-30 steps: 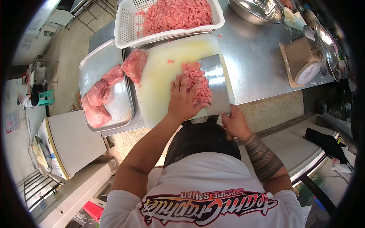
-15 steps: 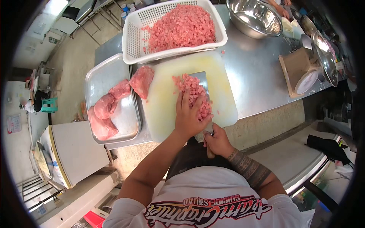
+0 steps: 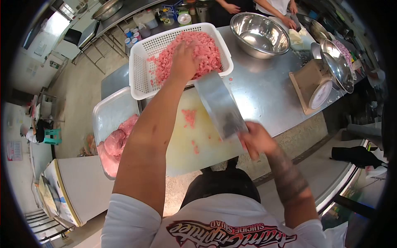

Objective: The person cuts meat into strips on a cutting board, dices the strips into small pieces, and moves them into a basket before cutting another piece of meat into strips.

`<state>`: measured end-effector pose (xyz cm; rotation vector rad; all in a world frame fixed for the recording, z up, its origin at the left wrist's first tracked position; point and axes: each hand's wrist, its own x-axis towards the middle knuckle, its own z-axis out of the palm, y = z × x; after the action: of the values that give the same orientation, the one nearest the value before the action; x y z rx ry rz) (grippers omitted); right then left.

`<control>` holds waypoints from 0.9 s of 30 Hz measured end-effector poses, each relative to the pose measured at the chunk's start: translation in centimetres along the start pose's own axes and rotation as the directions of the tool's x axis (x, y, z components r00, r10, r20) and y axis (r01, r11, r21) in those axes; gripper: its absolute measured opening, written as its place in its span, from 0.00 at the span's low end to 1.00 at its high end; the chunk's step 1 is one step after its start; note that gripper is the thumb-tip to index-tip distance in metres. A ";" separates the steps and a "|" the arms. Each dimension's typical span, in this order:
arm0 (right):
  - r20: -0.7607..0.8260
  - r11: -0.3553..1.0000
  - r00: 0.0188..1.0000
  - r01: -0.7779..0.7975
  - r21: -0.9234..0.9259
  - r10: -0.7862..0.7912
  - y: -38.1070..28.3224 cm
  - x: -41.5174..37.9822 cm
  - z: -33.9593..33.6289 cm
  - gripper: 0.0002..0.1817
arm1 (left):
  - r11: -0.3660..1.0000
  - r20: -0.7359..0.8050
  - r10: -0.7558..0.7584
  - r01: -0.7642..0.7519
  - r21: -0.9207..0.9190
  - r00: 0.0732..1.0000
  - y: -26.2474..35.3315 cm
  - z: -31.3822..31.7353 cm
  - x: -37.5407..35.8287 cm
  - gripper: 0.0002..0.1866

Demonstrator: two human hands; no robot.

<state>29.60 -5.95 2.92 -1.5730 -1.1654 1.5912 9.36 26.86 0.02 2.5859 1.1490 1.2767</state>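
My left hand (image 3: 184,63) rests on the heap of diced meat (image 3: 204,51) in a white perforated basket (image 3: 139,76), its fingers stretched out over the pieces. My right hand (image 3: 258,140) grips a cleaver (image 3: 221,105) by the handle. The broad blade is tilted above the cutting board (image 3: 194,159), its far end at the basket's near rim. A few meat bits (image 3: 189,118) lie scattered on the board. Larger chunks of raw meat (image 3: 113,142) sit on the metal tray (image 3: 101,108) to the left, partly hidden by my left arm.
A steel bowl (image 3: 260,37) stands beyond the board, with a dial scale (image 3: 312,89) to the right on the metal table (image 3: 264,89). At the back right, another person's hands (image 3: 289,22) are near a pale block. A white chest (image 3: 84,186) stands at lower left.
My left hand went from the diced meat on the board into the basket. The cleaver was lifted and moved forward, and most of the board's diced pile is gone from there.
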 end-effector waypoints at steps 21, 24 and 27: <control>-0.099 0.984 0.994 -0.066 -0.168 0.050 7.0 -3.1 11.4 0.15 | 0.969 0.535 -0.053 0.174 -0.178 0.843 11.2 -10.1 -27.9 0.52; -0.129 0.953 0.991 0.002 -0.302 -0.043 9.3 -1.1 16.2 0.16 | 0.952 0.425 -0.203 0.279 -0.123 0.882 12.0 -10.1 -29.5 0.51; -0.077 0.968 0.993 0.068 -0.243 -0.089 10.8 1.0 19.4 0.17 | 0.921 0.342 -0.275 0.348 -0.173 0.899 11.7 -9.8 -29.8 0.49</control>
<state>12.10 -12.95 -8.91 -1.7059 -1.3961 1.3571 -1.99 -3.12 -9.60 2.2147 1.2096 0.8394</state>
